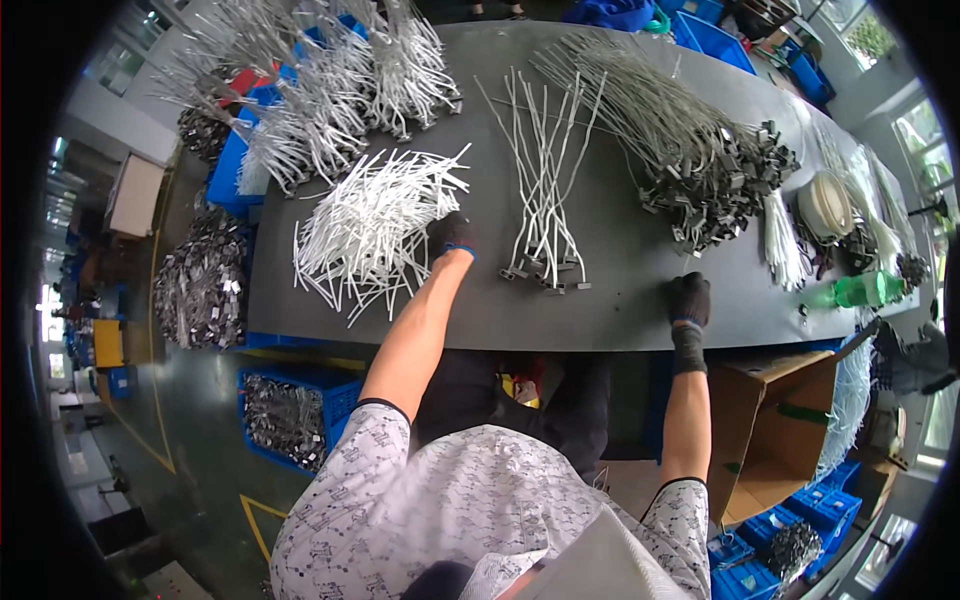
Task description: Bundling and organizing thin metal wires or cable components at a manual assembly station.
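My left hand point(450, 233), in a dark glove, is at the right edge of a heap of short white tubes point(370, 225). Its fingers look curled; what they hold, if anything, is hidden. My right hand point(688, 298), also gloved, is near the table's front edge, just below a pile of thin wires with dark metal clips point(715, 190). Those fingers are drawn together too, and I cannot make out anything in them. Between my hands lies a loose group of white-sleeved wires point(542, 200), their metal ends toward me.
Bundles of sleeved wires point(340, 100) fill the far left of the grey table point(480, 310). A tape roll point(826, 205) and green bottle point(865, 290) stand at right. Below are a cardboard box point(765, 420) and a blue crate of metal parts point(290, 415).
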`<state>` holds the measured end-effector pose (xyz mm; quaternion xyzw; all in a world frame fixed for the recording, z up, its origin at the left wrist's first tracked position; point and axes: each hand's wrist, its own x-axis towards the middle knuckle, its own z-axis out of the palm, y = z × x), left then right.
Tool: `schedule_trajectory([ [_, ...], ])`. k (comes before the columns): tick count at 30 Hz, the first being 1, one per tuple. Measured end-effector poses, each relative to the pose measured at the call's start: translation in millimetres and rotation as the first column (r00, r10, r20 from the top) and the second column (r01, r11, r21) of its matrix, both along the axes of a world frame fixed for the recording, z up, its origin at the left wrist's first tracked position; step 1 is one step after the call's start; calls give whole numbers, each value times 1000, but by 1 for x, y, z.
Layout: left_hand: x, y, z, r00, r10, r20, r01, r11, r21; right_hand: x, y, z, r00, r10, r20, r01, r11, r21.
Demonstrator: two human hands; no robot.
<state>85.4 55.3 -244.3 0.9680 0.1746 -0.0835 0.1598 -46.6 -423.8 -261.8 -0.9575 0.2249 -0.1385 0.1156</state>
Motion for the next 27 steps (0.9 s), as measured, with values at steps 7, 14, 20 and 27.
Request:
schedule_trajectory([
  [7, -4, 17, 2, 999, -1, -46, 0, 1000, -25, -142, 12, -11, 855, 511, 90, -494, 748, 443],
  [14, -19, 24, -11, 993, -112, 43, 110, 992, 55, -380, 38, -81, 760, 65, -647, 37, 989, 142],
  [20, -71, 3, -41, 874, 123, -470, -400, -370, -839, -461, 73, -91, 910, 304, -282, -128, 852, 507],
  [27, -108, -147, 34, 950, -58, -307, -289, -539, -791, -302, 115, -7, 825, 330, -458, -239, 940, 245],
])
